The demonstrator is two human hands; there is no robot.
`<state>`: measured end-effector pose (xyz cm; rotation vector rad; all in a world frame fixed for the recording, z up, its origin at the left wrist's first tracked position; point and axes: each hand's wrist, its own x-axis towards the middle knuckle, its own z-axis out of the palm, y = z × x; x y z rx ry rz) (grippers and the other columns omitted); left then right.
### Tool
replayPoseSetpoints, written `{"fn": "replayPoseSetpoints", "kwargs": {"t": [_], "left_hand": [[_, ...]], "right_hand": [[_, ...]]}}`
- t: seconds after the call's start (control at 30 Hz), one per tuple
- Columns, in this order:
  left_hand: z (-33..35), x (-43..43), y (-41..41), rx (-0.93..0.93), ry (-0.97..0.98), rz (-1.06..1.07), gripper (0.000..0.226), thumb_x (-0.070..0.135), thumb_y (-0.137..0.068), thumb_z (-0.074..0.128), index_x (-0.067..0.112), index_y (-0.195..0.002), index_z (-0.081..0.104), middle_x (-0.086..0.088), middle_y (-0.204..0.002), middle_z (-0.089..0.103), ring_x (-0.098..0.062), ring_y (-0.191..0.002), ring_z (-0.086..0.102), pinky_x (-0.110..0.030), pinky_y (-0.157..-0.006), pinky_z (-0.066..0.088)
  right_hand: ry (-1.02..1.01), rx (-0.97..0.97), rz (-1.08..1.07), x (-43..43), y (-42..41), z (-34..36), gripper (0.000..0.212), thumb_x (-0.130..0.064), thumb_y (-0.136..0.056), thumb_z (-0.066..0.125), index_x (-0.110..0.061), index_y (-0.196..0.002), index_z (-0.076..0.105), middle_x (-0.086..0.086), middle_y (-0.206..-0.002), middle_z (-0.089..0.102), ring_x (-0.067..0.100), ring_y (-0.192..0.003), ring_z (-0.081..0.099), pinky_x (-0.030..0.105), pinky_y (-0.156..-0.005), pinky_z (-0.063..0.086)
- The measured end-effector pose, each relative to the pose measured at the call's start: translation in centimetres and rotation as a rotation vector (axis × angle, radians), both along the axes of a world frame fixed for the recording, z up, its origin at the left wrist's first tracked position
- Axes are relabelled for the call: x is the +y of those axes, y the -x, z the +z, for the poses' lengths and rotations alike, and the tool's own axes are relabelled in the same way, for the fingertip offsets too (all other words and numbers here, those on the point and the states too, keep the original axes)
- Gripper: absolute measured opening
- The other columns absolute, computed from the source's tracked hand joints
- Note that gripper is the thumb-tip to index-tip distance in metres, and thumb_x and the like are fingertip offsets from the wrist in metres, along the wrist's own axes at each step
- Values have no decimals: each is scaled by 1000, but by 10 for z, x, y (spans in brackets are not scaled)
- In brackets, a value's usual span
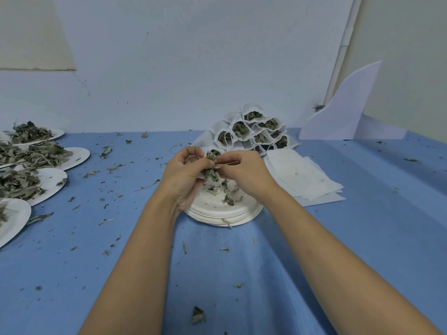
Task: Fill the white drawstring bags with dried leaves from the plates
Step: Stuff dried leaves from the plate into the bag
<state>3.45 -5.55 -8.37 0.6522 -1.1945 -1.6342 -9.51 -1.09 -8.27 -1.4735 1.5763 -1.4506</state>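
Observation:
Over a stack of white plates [225, 213] I hold a white drawstring bag [211, 165] stuffed with dried leaves. My left hand [183, 172] grips the bag from the left. My right hand [244, 172] pinches its top edge and a thin string from the right. A few leaf scraps [228, 199] lie on the top plate below the bag. Behind it, several filled bags [251, 131] are heaped together.
Several plates heaped with dried leaves [26, 170] line the left side of the blue table [362, 238]. Flat empty bags [304, 175] are stacked right of the plate stack. A white curved board [348, 107] leans at the back right. Leaf crumbs are scattered across the cloth.

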Motion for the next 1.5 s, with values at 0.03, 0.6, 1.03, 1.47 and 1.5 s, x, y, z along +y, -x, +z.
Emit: {"fn": "replayPoseSetpoints", "kwargs": {"t": [0.03, 0.6, 1.03, 1.47, 1.5], "left_hand": [[0, 1, 0, -4, 1, 0, 30, -15, -81, 56, 14, -77, 51, -6, -69, 49, -18, -66, 50, -27, -60, 40], [-8, 2, 6, -566, 461, 720, 18, -5, -76, 56, 13, -79, 53, 5, -64, 45, -7, -57, 40, -9, -50, 35], [9, 0, 2, -408, 273, 477, 14, 9, -85, 56, 21, -77, 56, 3, -72, 58, -14, -69, 59, -45, -85, 55], [8, 1, 4, -323, 219, 277, 23, 1, -81, 54, 15, -63, 51, 11, -51, 50, -3, -48, 46, -23, -60, 44], [9, 2, 4, -324, 218, 240, 24, 1, -81, 53, 15, -62, 50, 12, -48, 48, -3, -47, 45, -23, -59, 43]], "right_hand": [[5, 17, -36, 0, -1, -1, 21, -3, -81, 67, -24, -82, 72, -6, -74, 71, 7, -72, 69, 28, -79, 58], [-47, 106, -39, 4, -4, 2, 5, -20, -76, 62, -20, -71, 63, -4, -67, 67, 13, -68, 61, 34, -67, 54], [39, -64, -186, 3, 1, 3, 12, -14, -83, 62, -19, -93, 58, -1, -85, 65, 12, -78, 64, 25, -72, 54], [6, 35, -112, 0, 3, -1, 30, -12, -78, 76, -20, -102, 59, -3, -110, 61, 19, -88, 64, 32, -82, 52], [14, 49, -119, 0, 3, -1, 30, -13, -77, 76, -21, -101, 60, -7, -105, 62, 18, -89, 63, 32, -83, 52]]}}
